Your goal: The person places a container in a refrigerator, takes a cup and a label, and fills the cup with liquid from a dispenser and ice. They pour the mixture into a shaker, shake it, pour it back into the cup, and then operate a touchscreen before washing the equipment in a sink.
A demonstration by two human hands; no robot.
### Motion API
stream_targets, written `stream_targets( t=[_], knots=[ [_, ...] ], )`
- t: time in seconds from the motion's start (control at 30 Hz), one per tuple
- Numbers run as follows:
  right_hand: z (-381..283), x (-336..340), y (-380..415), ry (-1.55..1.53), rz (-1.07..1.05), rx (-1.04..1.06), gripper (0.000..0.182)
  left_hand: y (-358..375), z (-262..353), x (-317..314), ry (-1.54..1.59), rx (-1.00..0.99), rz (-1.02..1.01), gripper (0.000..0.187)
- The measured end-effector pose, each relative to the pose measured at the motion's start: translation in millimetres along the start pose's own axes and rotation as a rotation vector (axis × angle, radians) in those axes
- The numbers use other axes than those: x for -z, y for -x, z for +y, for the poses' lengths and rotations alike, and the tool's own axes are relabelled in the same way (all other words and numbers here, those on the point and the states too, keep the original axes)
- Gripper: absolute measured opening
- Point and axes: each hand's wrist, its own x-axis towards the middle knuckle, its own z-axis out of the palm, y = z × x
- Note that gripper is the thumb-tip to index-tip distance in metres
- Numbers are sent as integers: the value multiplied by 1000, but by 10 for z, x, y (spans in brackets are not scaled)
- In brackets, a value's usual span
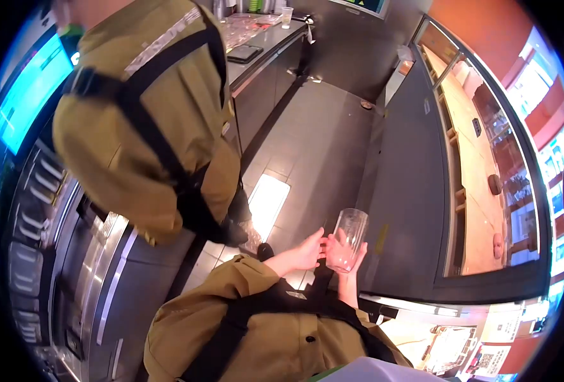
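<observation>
A tall clear cup [351,234], tilted to the right, is in my right hand [356,260]. The fingers of that hand lie behind and around its lower part, seen through the transparent wall. My left hand [306,252] comes in from the left with its fingers stretched out, their tips right at the cup's side. The cup looks see-through along its whole length.
A co-worker in a brown shirt [142,121] with black straps stands close on the left, back turned. Beyond is a counter [266,51] with a dark tablet-like item [244,54] and a plastic cup [286,18]. A dark cabinet [406,191] with a glazed top flanks the right.
</observation>
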Motion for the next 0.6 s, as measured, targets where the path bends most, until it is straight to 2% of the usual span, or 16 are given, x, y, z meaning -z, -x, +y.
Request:
stream_targets(
  t=[0.03,0.07,0.1,0.2,0.23,0.27,0.4,0.5,0.6],
  knots=[
    [-116,-62,-145,65,-14,28,85,-92,182,8,-3,0,-13,52],
    [-229,-117,-316,139,114,110,84,-188,376,0,-4,-5,-27,55],
    [-324,-185,-511,130,26,54,84,-424,524,100,-30,-63,6,62],
    [-446,-683,-1077,154,-155,-146,91,-871,1097,156,145,-110,-33,66],
    [-404,-800,-1227,84,-89,-155,96,-760,1353,132,136,-95,-252,63],
    [-439,-803,-1399,144,-226,-263,97,-690,1574,3,130,-25,-95,58],
    [-565,-732,-1658,50,-180,-326,97,-1017,1686,125,191,32,-455,55],
    [-907,-611,-2094,-19,-176,-332,96,-1445,1777,192,356,-21,-575,53],
    [-1298,-484,-2660,-50,-188,-328,96,-1765,2004,232,499,-82,-862,51]
  ],
)
